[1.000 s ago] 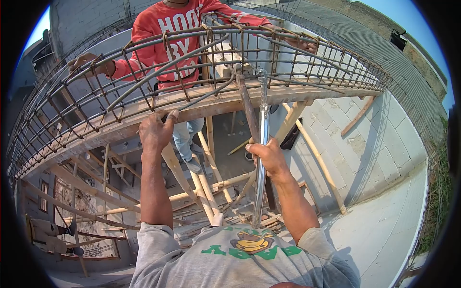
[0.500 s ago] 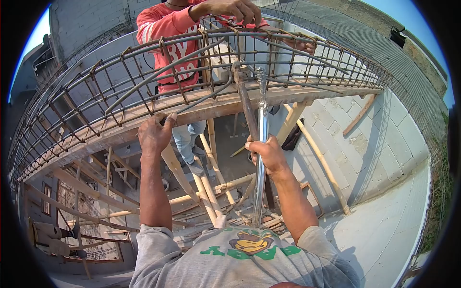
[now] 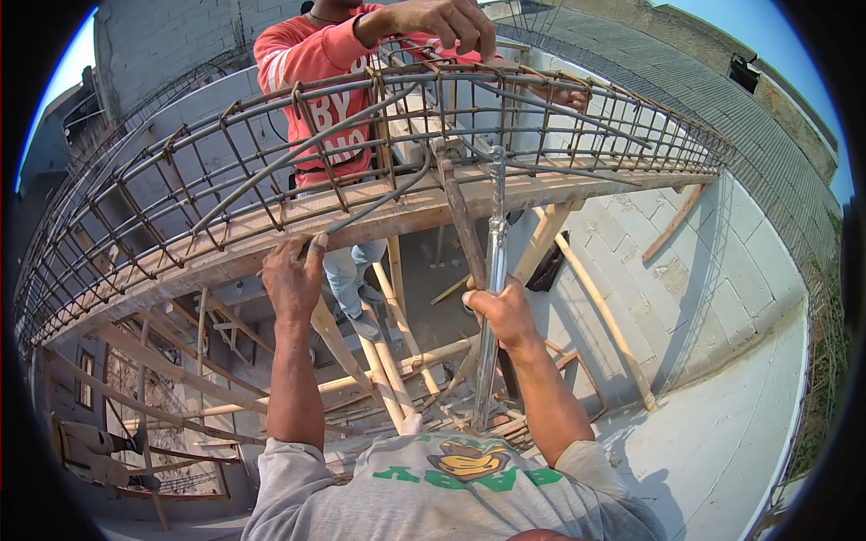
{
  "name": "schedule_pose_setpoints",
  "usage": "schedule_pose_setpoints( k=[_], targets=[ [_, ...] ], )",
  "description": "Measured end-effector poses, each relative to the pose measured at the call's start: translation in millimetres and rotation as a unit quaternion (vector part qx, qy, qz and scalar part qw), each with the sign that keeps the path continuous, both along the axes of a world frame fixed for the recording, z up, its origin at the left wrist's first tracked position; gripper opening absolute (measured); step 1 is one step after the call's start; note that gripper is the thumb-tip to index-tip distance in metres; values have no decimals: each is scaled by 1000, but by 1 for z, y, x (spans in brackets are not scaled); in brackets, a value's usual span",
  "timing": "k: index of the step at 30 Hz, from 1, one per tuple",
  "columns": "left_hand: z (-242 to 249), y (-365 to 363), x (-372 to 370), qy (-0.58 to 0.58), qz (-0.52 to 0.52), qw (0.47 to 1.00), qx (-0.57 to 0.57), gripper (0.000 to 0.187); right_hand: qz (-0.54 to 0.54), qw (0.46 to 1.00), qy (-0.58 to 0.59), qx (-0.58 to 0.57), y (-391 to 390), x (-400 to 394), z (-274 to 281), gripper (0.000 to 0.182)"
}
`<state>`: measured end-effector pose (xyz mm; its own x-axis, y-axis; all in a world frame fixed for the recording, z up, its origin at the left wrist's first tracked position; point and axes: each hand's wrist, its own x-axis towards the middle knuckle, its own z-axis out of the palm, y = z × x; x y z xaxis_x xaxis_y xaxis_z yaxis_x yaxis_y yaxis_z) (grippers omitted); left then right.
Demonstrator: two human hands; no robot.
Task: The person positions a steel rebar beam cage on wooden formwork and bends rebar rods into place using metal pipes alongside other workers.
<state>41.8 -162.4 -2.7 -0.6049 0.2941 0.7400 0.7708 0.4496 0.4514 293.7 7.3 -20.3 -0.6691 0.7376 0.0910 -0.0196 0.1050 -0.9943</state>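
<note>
My left hand [image 3: 293, 279] is closed at the lower edge of a wooden plank [image 3: 397, 215], its fingertips on the end of a bent grey reinforcing bar [image 3: 383, 197]. That bar curves up into a long rebar cage [image 3: 225, 167] lying along the plank. My right hand [image 3: 501, 314] is wrapped round a rusty brown bar [image 3: 465, 221] and a shiny metal pipe [image 3: 497, 230], side by side. Both slant up toward the cage, the brown bar's head close to the curve in the grey bar, and their lower ends reach below my fist.
Across the cage, a co-worker in a red sweatshirt [image 3: 316, 113] has both hands at its top bars. Poles [image 3: 604, 316] and timber props [image 3: 539, 248] stand below the plank, over a floor strewn with timber. A grey block wall [image 3: 713, 279] rises at the right.
My right hand has come lower and nearer to me, with the brown bar and the pipe. The left hand stays at the bar's end. The co-worker's hands remain over the cage.
</note>
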Motion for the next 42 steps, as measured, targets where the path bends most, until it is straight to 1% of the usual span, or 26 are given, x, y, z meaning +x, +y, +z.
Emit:
schedule_pose_setpoints(
  k=[1, 3, 4, 5, 7, 8, 9, 10, 11, 12, 13, 15, 17, 18, 21, 24, 25, 27, 28, 32, 36, 39, 42],
  targets=[
    [1, 0, 3, 14, 0, 1000, 3, 34, -14, 1000, -9, 20, -1, 4, -4, 25],
    [0, -4, 3, -56, -25, 997, 43, 29, -33, 997, -49, 45, -3, 14, 1, 32],
    [8, -5, 6, -89, -39, 993, 63, 27, -46, 995, -46, 71, -1, 18, -3, 30],
    [19, -5, 18, 29, -48, 981, 186, 19, -60, 993, -41, 98, 0, 23, -9, 27],
    [29, -6, 42, -26, -145, 952, 268, 18, -88, 986, -55, 133, 0, 31, -16, 24],
    [26, -5, 56, -61, -187, 932, 303, 18, -87, 988, -59, 117, 3, 35, -21, 26],
    [27, 6, 65, -29, -248, 932, 263, 19, -85, 989, -63, 99, 6, 37, -29, 29],
    [24, 19, 69, -44, -308, 924, 220, 19, -83, 991, -66, 78, 5, 39, -36, 32],
    [19, 39, 66, -100, -361, 908, 188, 18, -90, 992, -66, 56, 0, 40, -35, 30],
    [30, 57, 77, -254, -393, 860, 203, 34, -91, 992, -59, 59, -3, 42, -40, 29],
    [39, 73, 74, -303, -404, 846, 170, 51, -93, 992, -49, 65, -4, 43, -44, 28],
    [54, 103, 74, -297, -435, 829, 188, 56, -102, 991, -36, 74, -11, 43, -43, 25],
    [68, 125, 70, -142, -417, 881, 176, 60, -93, 993, -49, 56, -15, 48, -47, 24],
    [74, 135, 65, -64, -405, 897, 168, 62, -90, 993, -57, 47, -16, 51, -49, 24],
    [92, 165, 52, -69, -352, 915, 181, 61, -96, 989, -104, 52, -25, 60, -44, 25],
    [102, 164, 62, -4, -334, 936, 114, 62, -135, 985, -18, 109, -31, 60, -55, 26],
    [106, 162, 68, -78, -357, 924, 113, 64, -131, 986, -48, 90, -32, 62, -56, 27],
    [112, 164, 65, -122, -385, 905, 134, 67, -120, 986, -108, 50, -34, 69, -55, 29],
    [113, 165, 63, -145, -397, 895, 143, 68, -127, 985, -109, 38, -39, 70, -54, 30],
    [120, 165, 67, -162, -420, 885, 121, 72, -130, 986, -100, 29, -43, 68, -50, 31],
    [120, 172, 68, -132, -406, 894, 139, 74, -130, 986, -94, 41, -42, 68, -59, 31],
    [118, 173, 67, -110, -399, 897, 157, 75, -123, 985, -108, 57, -41, 70, -61, 30],
    [114, 175, 69, -122, -397, 897, 151, 75, -116, 983, -141, 37, -42, 72, -54, 30]
  ],
)
